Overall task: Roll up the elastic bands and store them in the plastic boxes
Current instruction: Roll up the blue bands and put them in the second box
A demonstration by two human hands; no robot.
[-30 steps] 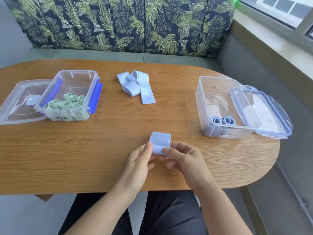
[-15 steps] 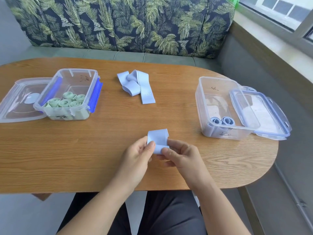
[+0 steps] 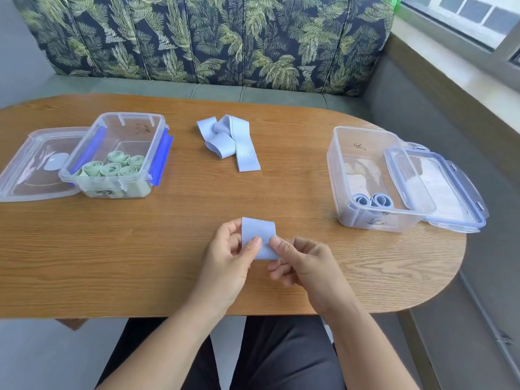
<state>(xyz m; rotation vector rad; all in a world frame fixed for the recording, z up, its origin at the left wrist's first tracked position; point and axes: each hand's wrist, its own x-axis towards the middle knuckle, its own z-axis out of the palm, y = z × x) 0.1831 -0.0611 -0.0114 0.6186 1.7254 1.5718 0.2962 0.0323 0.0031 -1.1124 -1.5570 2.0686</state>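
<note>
A partly rolled light blue elastic band (image 3: 258,232) is held just above the table's near edge. My left hand (image 3: 228,256) pinches its left side with thumb and fingers, and my right hand (image 3: 305,263) pinches its lower right corner. Loose light blue bands (image 3: 229,139) lie in a heap at the table's middle back. The clear plastic box on the right (image 3: 363,164) holds two blue rolls (image 3: 372,200) at its near end. The clear box on the left (image 3: 118,128), with blue clips, holds several green rolls (image 3: 115,167).
The right box's lid (image 3: 450,192) leans against its right side near the table's rounded end. The left box's lid (image 3: 31,167) lies flat to its left. The wooden table (image 3: 140,249) has a leaf-patterned bench back (image 3: 211,38) behind it and a window sill at right.
Both hands have lifted and turned the blue band slightly toward me, and the roll has tightened; its flat face now shows. The boxes and the loose bands have not moved.
</note>
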